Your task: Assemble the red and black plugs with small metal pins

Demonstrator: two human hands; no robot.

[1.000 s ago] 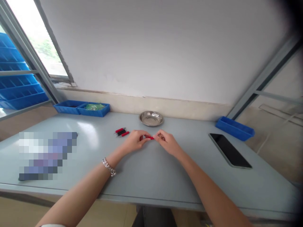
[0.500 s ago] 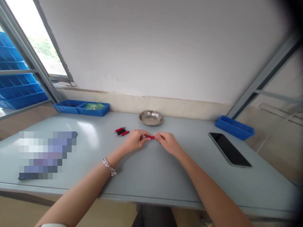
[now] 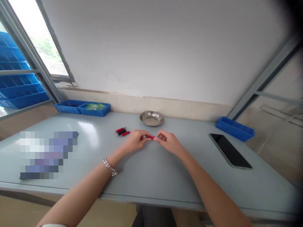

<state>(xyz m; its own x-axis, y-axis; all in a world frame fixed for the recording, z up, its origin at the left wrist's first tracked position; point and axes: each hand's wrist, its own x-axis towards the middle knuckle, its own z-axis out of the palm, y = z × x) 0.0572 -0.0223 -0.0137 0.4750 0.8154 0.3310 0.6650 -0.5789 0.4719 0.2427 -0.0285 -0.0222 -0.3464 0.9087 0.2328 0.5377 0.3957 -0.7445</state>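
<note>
My left hand (image 3: 137,139) pinches the left end of a small red rod-like piece (image 3: 151,137), held low over the table in front of me. My right hand (image 3: 168,140) has thumb and forefinger closed at the other end, where a thin shiny metal tip (image 3: 156,137) shows. The exact kind of piece is too small to tell. Just left of my left hand lie similar red pieces (image 3: 125,133) and a black piece (image 3: 122,132), side by side, with thin tips at their ends.
Behind my hands stands a round steel dish (image 3: 151,119). Blue bins (image 3: 94,113) sit at the back left, one holding green packets, and a blue bin (image 3: 235,128) at the right. A dark-screened phone or tablet (image 3: 229,149) lies right; a blurred-out item (image 3: 50,156) lies left.
The fingers of my right hand have shifted slightly and curled at the metal end, showing more of the tip. My left hand keeps its pinch on the red piece.
</note>
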